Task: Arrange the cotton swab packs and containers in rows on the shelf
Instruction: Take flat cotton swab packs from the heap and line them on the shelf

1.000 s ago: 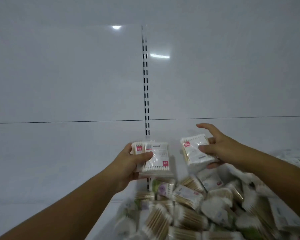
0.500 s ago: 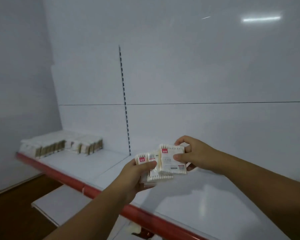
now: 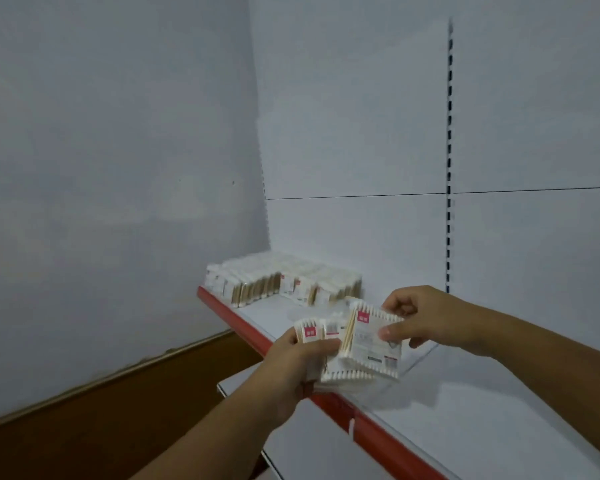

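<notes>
Swab packs (image 3: 313, 333) nearer shelved rows (image 3: 281, 282) now; left grip (image 3: 297, 363) clutches them, right grip (image 3: 426, 320) pinches front pack (image 3: 369, 344) above shelf (image 3: 482, 417).

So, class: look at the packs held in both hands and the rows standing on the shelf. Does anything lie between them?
Nothing visible does. The shelf between the held packs and the standing rows shows only bare white surface. The left hand and right hand hold the packs.
</notes>
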